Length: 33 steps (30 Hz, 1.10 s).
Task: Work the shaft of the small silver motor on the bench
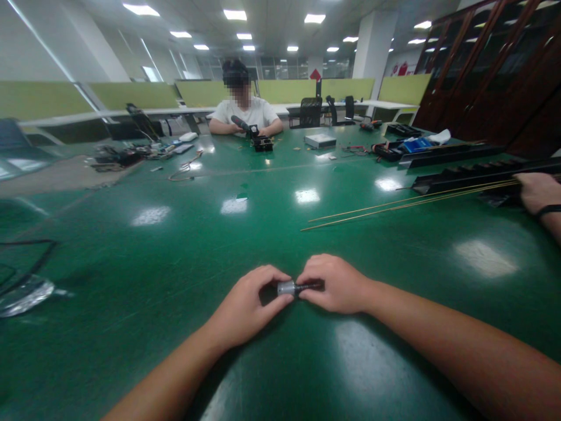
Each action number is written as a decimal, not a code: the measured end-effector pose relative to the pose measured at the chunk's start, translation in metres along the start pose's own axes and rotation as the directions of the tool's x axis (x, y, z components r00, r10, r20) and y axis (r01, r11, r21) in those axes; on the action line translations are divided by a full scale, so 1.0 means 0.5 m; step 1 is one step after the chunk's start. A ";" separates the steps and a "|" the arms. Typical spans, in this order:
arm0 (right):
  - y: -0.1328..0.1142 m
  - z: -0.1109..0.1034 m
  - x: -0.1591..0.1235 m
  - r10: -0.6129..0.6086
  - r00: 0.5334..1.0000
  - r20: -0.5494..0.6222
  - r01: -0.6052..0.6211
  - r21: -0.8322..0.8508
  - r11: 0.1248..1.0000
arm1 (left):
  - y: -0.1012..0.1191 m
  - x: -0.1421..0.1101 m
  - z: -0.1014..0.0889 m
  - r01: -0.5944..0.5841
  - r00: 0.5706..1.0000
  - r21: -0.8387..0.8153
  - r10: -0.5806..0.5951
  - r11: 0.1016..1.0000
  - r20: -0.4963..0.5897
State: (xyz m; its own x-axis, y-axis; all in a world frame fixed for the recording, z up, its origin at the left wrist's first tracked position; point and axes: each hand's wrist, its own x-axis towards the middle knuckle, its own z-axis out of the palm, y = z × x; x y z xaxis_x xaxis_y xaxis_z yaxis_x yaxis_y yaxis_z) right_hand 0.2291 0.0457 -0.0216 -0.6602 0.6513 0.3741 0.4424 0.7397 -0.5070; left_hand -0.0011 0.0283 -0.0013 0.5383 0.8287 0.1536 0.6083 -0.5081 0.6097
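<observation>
Just above the green tabletop [210,245], a small grey metal cylinder [286,288] lies sideways between my two hands. My left hand [248,304] grips it between thumb and fingers from the left. From its right end extends a thin dark shaft [307,286], pinched by the thumb and fingers of my right hand [335,283]. Cylinder and shaft line up end to end. Part of the shaft is hidden in my right fingers, and the piece is too small for me to tell its exact kind.
At right, another person's hand [539,190] holds long thin brass-coloured rods [372,209] by black metal channels [464,178]. Across the table a person [249,111] handles a dark power tool [240,123]. Clear plastic [28,295] lies left; a white box [319,141] stands behind.
</observation>
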 end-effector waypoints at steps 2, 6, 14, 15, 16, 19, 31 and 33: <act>0.000 0.000 -0.001 0.002 1.000 -0.002 -0.002 -0.001 1.000 | 0.001 -0.001 -0.001 0.003 1.000 -0.003 -0.003 1.000 0.003; -0.001 -0.002 -0.002 -0.001 1.000 -0.006 0.001 0.000 1.000 | 0.000 -0.003 -0.001 -0.002 1.000 -0.005 0.002 1.000 0.004; -0.002 -0.004 -0.002 0.021 1.000 -0.023 -0.021 -0.009 1.000 | -0.002 -0.003 -0.001 -0.007 1.000 0.003 0.007 1.000 0.003; -0.002 -0.004 -0.002 0.023 0.999 -0.026 -0.023 -0.008 1.000 | -0.001 -0.003 -0.001 -0.008 1.000 0.006 0.008 1.000 0.002; -0.002 -0.004 -0.002 0.024 0.999 -0.027 -0.024 -0.007 1.000 | -0.001 -0.002 -0.001 -0.009 1.000 0.008 0.009 1.000 0.002; 0.000 -0.004 -0.002 0.031 0.999 -0.022 -0.031 -0.009 0.999 | 0.002 -0.001 -0.002 -0.010 1.000 0.007 0.010 1.000 -0.002; 0.001 -0.010 -0.006 0.049 0.999 -0.009 -0.049 -0.027 0.998 | 0.001 -0.001 -0.002 0.003 1.000 0.003 -0.003 1.000 0.000; 0.002 -0.012 -0.007 0.048 0.999 -0.010 -0.049 -0.032 0.998 | 0.002 0.000 -0.002 0.000 1.000 0.001 0.000 1.000 -0.004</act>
State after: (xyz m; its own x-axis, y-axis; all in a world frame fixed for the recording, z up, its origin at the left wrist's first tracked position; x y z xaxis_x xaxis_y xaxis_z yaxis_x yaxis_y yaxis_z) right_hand 0.2356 0.0451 -0.0185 -0.6317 0.6880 0.3572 0.4934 0.7123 -0.4992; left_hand -0.0011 0.0280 0.0000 0.5361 0.8295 0.1564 0.6087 -0.5083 0.6092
